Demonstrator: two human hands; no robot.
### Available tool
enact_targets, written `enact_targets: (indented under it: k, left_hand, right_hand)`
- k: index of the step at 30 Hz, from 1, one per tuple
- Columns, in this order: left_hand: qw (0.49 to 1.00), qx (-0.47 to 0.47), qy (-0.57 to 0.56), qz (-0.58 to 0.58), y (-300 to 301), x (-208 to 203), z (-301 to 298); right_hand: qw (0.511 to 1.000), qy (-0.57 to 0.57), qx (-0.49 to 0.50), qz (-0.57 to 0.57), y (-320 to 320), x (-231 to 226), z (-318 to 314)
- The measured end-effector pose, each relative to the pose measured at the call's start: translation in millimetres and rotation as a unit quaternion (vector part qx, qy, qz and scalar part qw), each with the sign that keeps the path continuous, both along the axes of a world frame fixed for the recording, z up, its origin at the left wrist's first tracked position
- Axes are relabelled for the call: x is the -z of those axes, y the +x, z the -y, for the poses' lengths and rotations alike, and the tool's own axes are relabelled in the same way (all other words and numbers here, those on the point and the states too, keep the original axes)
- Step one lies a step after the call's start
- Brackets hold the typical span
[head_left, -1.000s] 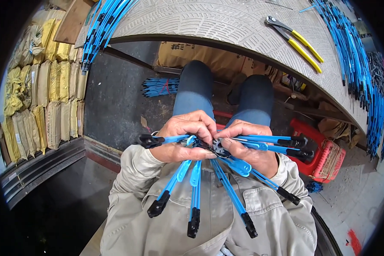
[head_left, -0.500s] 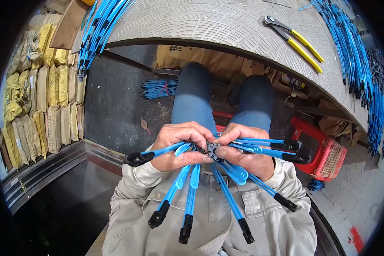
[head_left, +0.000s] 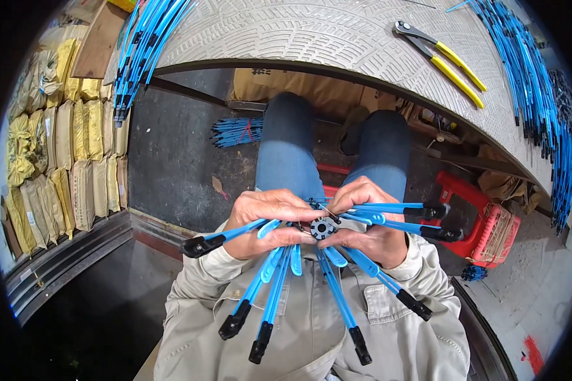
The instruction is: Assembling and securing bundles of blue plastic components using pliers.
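Observation:
Over my lap, both hands hold a small round notched hub (head_left: 323, 227). Blue umbrella ribs (head_left: 340, 298) with black ends fan out from it to the left, right and toward my body. My left hand (head_left: 254, 208) grips the hub's left side, fingers above and thumb below. From the right, my right hand (head_left: 388, 246) has its thumb at the hub's lower edge and its bent fingers at the upper edge. A thin wire (head_left: 328, 210) runs between the fingers over the hub. Its ends are too fine to make out.
Yellow-handled pliers (head_left: 457, 83) lie on the patterned grey table (head_left: 299, 32). Blue rib bundles hang over its left (head_left: 147, 54) and right (head_left: 521, 76) sides. Another bundle (head_left: 237, 132) is on the floor. A red stool (head_left: 454, 197) stands right; packed sacks (head_left: 63, 136) are stacked left.
The hub's face has turned up and shows more fully between my hands. My right thumb has slid off its face to the lower edge. The thin wire now shows above the hub.

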State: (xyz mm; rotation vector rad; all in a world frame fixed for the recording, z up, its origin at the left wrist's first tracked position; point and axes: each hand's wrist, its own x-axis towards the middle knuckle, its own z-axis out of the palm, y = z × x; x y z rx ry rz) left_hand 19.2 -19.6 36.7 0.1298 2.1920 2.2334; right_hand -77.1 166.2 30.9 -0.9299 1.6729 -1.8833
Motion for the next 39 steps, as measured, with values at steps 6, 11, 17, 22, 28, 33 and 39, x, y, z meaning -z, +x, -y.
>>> enact_targets:
  k: [6,11,17,22,28,33,39]
  left_hand:
    - [0.982,0.015,0.124,0.143,-3,-13,2]
    - [0.961,0.092,0.176,0.192,-17,-10,19]
    - [0.977,0.188,0.097,0.025,-26,7,24]
    - [0.959,0.235,0.141,0.068,-31,10,30]
    - [0.949,0.281,0.1,0.097,-38,4,32]
    - [0.94,0.264,0.127,0.173,-35,-4,27]
    - [0.953,0.188,0.18,0.155,-30,1,27]
  right_hand:
    - [1.0,-0.017,-0.021,-0.007,6,8,-6]
    - [0.998,-0.036,-0.049,-0.023,3,5,-5]
    - [0.995,-0.057,-0.08,-0.031,1,7,-2]
    - [0.994,-0.045,-0.086,-0.042,2,4,0]
    - [0.994,-0.067,-0.082,-0.039,2,7,0]
    - [0.985,-0.088,-0.139,-0.058,-5,5,0]
    - [0.99,-0.09,-0.091,-0.061,-2,7,-1]
